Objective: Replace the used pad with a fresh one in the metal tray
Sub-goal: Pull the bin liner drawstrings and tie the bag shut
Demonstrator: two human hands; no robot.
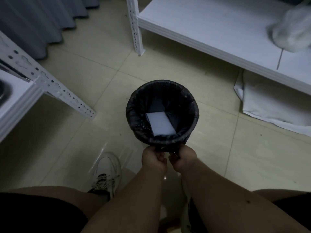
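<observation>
Bare knees and black shorts (38, 214) fill the bottom edge, with a white sneaker (107, 172) planted on the tiled floor (84, 132) to the left. Both forearms reach forward and meet at the near rim of a small round trash bin (193, 105) lined with a black plastic bag (134, 106). Left hand (154, 161) and right hand (182, 160) sit side by side, almost touching, fingers curled tight round the bag's gathered edge at the near rim.

Inside the bin lies the white rectangular pad (160, 123), alone on the dark liner. It rests flat or slightly tilted, its long axis running from upper left toward lower right, the nearer short end tucked under the bin's near rim.

White slotted-angle shelving stands on either side: a shelf board (218, 31) at upper right, holding a blurred pale bundle (292, 31), and a rack post (50, 84) at left. The curved edge of a metal tray (5, 91) or basin shows at the far left; which it is cannot be told. Grey curtains (42, 19) hang at upper left, and a white sheet (269, 105) lies on the floor beneath the right shelf.
</observation>
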